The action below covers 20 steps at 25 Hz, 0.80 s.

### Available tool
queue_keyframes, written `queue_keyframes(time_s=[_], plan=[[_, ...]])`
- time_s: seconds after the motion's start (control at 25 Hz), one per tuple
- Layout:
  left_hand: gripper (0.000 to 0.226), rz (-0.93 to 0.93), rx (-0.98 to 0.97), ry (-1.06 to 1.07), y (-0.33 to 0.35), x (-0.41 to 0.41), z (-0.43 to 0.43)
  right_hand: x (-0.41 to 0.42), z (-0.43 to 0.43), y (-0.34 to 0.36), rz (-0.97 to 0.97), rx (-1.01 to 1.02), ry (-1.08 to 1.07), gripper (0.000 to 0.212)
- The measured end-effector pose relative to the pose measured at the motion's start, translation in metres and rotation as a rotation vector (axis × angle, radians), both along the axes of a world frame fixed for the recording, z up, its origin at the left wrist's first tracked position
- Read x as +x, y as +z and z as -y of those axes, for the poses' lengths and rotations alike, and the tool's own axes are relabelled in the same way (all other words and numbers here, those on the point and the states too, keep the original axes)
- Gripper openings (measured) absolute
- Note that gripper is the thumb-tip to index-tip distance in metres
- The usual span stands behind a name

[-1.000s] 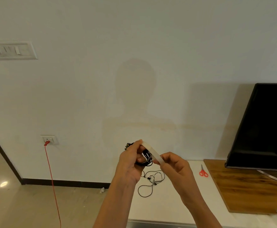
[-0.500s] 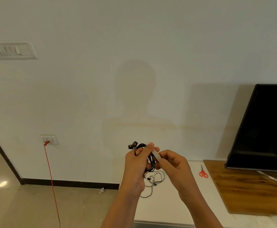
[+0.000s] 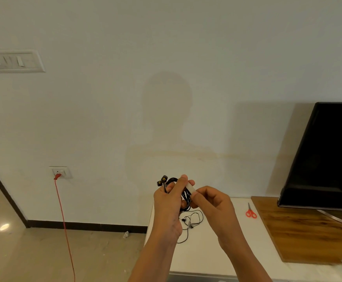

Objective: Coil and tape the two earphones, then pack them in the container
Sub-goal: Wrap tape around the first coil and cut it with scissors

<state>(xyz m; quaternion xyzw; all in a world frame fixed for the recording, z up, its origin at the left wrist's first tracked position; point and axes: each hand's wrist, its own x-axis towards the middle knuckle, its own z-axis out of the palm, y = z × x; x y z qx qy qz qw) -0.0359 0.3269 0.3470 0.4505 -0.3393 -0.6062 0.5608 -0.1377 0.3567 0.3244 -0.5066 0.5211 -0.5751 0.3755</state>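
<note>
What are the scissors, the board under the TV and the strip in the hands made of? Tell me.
Scissors: glossy red handles, likely plastic; grey blades, likely metal. Board: brown grain pattern, wood or wood-look laminate. Strip: pale, thin, bends over the coiled earphone, probably tape.

- I see both hands raised together above the left end of the surface (image 3: 217, 257) — the left hand (image 3: 167, 208) just left of the right hand (image 3: 212, 208), almost touching.
- Between them sits the coiled earphone (image 3: 186, 195), with the tape strip (image 3: 191, 187) across its upper right side.
- The second earphone (image 3: 192, 219) lies on the surface, beneath the hands.
- The scissors (image 3: 250, 212) lie further right, near the wall, just beside the board (image 3: 300, 237).
- The board covers the surface's right part — the screen (image 3: 328, 155) stands on it.
- Far left, a wall socket (image 3: 60, 171); its cable (image 3: 64, 224) hangs to the floor (image 3: 34, 255).
</note>
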Motion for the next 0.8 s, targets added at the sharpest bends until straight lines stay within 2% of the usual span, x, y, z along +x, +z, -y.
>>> queue_keyframes(time_s=[0.24, 0.44, 0.8], plan=[[0.029, -0.008, 0.011, 0.026, -0.0013, -0.0025, 0.0016, -0.0011, -0.0018, 0.0021, 0.020, 0.042, 0.036, 0.015], [0.018, 0.010, -0.027, 0.036, -0.0020, -0.0051, -0.0002, 0.0005, -0.0002, -0.0013, 0.029, 0.031, 0.029, 0.014], [0.023, 0.018, -0.038, 0.044, 0.0027, -0.0074, 0.0014, 0.0011, 0.0021, 0.0012, 0.100, 0.001, 0.012, 0.017]])
